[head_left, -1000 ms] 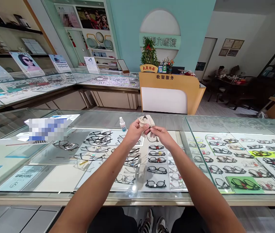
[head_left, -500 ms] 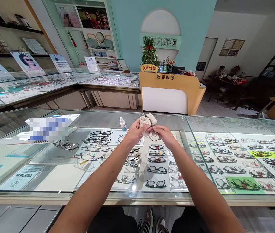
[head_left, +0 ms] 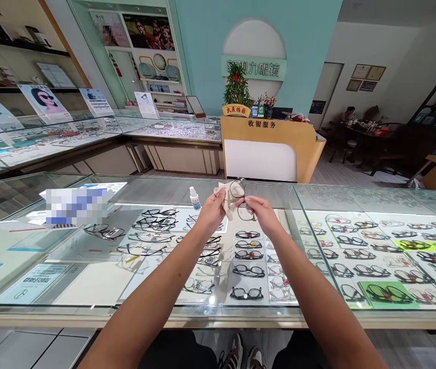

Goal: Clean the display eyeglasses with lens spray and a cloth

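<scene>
Service desk (head_left: pixel 306 154): is faced with a white panel (head_left: pixel 261 160).
Leafy plant (head_left: pixel 236 92): is set on the desk.
Round sign (head_left: pixel 254 38): is mounted behind and above the desk.
Framed certificates (head_left: pixel 377 73): are hung right of the desk.
Sunglasses poster (head_left: pixel 44 103): is displayed left of the desk.

Chinese lettering, all far side!
There's 视力眼镜 across the wall sign (head_left: pixel 256 67), 收银服务 on the wooden desk (head_left: pixel 267 154), 大展鸿图 on the curved plaque (head_left: pixel 236 110).

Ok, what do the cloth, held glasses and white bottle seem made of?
Cloth: likely matte fabric, by its soft folds. Glasses: see-through lenses; thin dark rims, metal or plastic, too small to tell. Bottle: probably plastic, from its smooth white body.
</scene>
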Demonstrator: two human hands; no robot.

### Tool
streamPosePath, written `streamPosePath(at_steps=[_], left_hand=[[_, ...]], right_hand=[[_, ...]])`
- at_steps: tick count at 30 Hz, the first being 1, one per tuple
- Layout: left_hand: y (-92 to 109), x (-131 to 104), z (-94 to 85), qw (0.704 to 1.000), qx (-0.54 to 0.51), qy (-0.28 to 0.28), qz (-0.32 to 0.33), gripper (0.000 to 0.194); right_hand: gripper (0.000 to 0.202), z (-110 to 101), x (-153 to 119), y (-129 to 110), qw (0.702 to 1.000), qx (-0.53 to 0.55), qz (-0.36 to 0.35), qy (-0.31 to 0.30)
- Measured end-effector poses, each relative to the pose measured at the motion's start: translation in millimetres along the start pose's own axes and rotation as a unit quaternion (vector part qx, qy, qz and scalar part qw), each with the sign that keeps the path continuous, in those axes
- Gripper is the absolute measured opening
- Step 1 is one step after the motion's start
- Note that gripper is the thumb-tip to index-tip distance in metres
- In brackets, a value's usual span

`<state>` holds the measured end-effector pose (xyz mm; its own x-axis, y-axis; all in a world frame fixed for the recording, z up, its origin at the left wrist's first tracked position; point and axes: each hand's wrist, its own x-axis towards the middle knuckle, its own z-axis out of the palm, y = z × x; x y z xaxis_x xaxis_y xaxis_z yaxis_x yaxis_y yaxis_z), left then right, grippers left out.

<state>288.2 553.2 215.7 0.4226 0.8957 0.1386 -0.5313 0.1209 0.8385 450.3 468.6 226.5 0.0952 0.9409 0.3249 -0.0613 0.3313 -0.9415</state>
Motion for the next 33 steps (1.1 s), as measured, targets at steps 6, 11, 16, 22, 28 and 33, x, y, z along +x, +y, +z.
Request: streamPosePath(at_steps=[6,11,16,22,28,33], left_hand=[[-3,-9,6.3,0.992,0.059,-0.076,-0.075,0.054],[-10,-23,18.9,0.986,0.05,-0.121,-0.105,0.049],[-12,-28,27.0,0.992,0.021,-0.097,-0.083,0.049],[-14,-26,25.2,0.994,0.048,-0.068,-0.068,0.049],[-9,-28,24.2,0.99,0.096,-0.065,-0.08,0.049],[-2,-34,29.4,0.986,0.096,-0.09,-0.106,0.056]], right_hand=[[0.034,-11,7,-2,0.993,0.014,-0.051,0.102],[0.033,0,3,0,0.995,0.039,-0.049,0.071],[0.035,8,-1,3,0.998,0.021,-0.045,0.037],[0.039,10,-1,3,0.999,0.008,-0.045,0.029],[0.036,11,-1,4,0.997,0.064,-0.014,0.048],[0.035,8,1,8,0.992,0.111,0.022,0.062]])
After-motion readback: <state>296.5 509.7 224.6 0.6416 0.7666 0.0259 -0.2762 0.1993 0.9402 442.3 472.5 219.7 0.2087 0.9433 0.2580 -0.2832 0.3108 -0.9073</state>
